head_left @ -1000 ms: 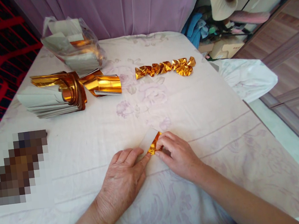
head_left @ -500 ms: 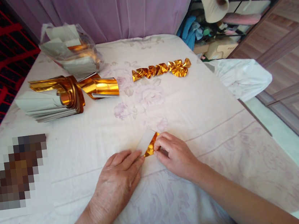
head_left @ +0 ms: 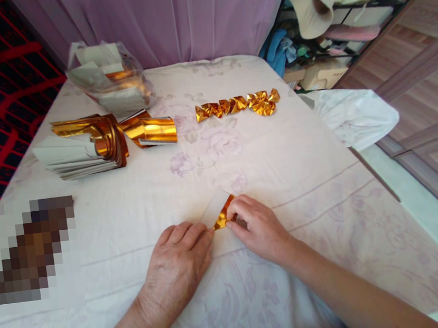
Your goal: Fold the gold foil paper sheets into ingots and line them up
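Note:
A sheet of gold foil paper (head_left: 215, 207), pale on its back, lies on the table just in front of me. One edge is turned up into a slanted strip with the gold side showing. At the paper's lower left corner, the fingers of my left hand (head_left: 183, 259) are bent and press close together on it. My right hand (head_left: 256, 226) pinches the gold strip at its right end between thumb and forefinger. The fingertips cover part of both ends. Farther back lies a row of small folded gold foil pieces (head_left: 231, 105).
At the left is a stack of folded foil sheets (head_left: 78, 154), with a curled gold sheet (head_left: 159, 130) beside it. Behind them stands a clear plastic bag (head_left: 112, 78) of more paper. A pixelated dark patch hides something on the left. Shelves and a white bag (head_left: 357, 115) are at right.
My left hand's fingers have bent a little more at the paper's corner. My right hand keeps its pinch on the strip. The whole view has shifted slightly.

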Demonstrator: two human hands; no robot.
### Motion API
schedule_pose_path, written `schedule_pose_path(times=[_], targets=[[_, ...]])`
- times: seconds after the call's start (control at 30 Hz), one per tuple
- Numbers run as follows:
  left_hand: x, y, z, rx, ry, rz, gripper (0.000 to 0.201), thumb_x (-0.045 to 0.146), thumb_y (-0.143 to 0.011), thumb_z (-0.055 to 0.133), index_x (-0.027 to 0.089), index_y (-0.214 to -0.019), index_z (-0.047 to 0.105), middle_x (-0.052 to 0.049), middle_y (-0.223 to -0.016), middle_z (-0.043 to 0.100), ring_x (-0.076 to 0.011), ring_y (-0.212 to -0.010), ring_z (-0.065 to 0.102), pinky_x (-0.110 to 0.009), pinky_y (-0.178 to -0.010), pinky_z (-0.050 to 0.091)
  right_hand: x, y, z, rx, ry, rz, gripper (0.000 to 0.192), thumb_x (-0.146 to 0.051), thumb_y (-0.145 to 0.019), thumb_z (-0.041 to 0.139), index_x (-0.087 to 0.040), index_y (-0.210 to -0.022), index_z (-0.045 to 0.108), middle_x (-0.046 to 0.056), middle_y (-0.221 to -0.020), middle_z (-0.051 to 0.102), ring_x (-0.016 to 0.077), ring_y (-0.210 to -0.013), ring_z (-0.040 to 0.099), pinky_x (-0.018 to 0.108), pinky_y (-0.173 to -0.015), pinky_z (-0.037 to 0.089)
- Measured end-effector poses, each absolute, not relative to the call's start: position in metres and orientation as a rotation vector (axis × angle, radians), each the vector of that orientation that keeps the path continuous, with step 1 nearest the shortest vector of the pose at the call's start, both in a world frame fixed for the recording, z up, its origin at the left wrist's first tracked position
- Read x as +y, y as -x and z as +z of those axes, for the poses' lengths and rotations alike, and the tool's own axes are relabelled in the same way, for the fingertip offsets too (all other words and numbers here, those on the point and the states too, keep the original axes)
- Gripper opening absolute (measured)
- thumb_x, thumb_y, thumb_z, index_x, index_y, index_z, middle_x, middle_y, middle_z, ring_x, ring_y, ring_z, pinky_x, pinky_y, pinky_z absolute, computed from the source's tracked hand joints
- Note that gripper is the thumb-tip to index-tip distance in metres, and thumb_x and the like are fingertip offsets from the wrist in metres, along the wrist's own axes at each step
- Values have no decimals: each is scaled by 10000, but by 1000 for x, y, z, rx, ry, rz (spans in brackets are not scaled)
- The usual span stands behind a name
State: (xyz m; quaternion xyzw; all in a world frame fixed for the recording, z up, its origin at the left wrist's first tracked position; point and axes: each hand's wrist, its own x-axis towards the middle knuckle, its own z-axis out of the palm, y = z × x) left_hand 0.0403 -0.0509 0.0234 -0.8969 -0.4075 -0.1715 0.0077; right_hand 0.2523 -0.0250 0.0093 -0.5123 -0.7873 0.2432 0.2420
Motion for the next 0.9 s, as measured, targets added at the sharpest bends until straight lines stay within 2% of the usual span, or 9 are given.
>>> schedule_pose_path(times=[0.1, 0.23, 0.37, 0.5, 0.6, 0.73, 0.9], targets=[[-50, -40, 21, -1280, 2807, -575, 208, 216, -946, 503, 189, -1030, 691, -37, -990, 709, -226, -905, 616, -388, -782, 482, -23, -258, 8, -2133, 1358, 745, 188, -30, -779, 549, -212, -824, 541, 10, -874, 597, 150, -794, 563, 265, -692, 427], [-52, -46, 18, -1272, 2778, -610, 205, 223, -937, 509, 157, -1009, 689, -55, -996, 705, -233, -899, 607, -396, -808, 472, -22, -259, 6, -2142, 1326, 696, 194, -22, -773, 528, -209, -824, 547, 12, -853, 591, 153, -777, 564, 265, -678, 432], [-58, -58, 14, -1236, 2757, -625, 269, 242, -940, 512, 134, -1140, 654, -78, -1095, 697, -246, -975, 599, -408, -867, 450, -25, -255, 3, -2161, 1340, 607, 195, -25, -778, 523, -212, -821, 556, 17, -860, 596, 159, -788, 568, 276, -694, 442], [-62, -64, 11, -1278, 2828, -533, 353, 364, -954, 521, 142, -1208, 627, -79, -1166, 681, -253, -1055, 582, -414, -915, 431, -27, -254, 2, -2155, 1336, 568, 192, -33, -798, 511, -214, -836, 563, 22, -872, 605, 166, -809, 575, 290, -725, 462], [-61, -63, 11, -1327, 2841, -447, 430, 435, -940, 540, 159, -1265, 601, -83, -1212, 659, -268, -1097, 563, -436, -950, 412, -24, -261, 3, -2186, 1258, 559, 240, -16, -820, 463, -210, -896, 584, 37, -911, 630, 175, -855, 585, 307, -776, 481], [-59, -60, 13, -1351, 2831, -395, 489, 498, -915, 559, 197, -1299, 584, -83, -1205, 648, -277, -1089, 559, -471, -979, 386, -14, -277, 6, -2348, 1126, 463, 394, 40, -778, 449, -198, -1028, 640, 64, -1067, 665, 209, -1005, 569, 367, -888, 470], [-54, -54, 17, -1372, 2796, -421, 388, 466, -927, 546, 215, -1209, 637, -72, -1124, 672, -267, -1039, 574, -479, -990, 369, -10, -282, 8, -2460, 1110, 404, 419, -20, -820, 527, -231, -1157, 657, 58, -1163, 654, 227, -1052, 542, 408, -902, 456]])
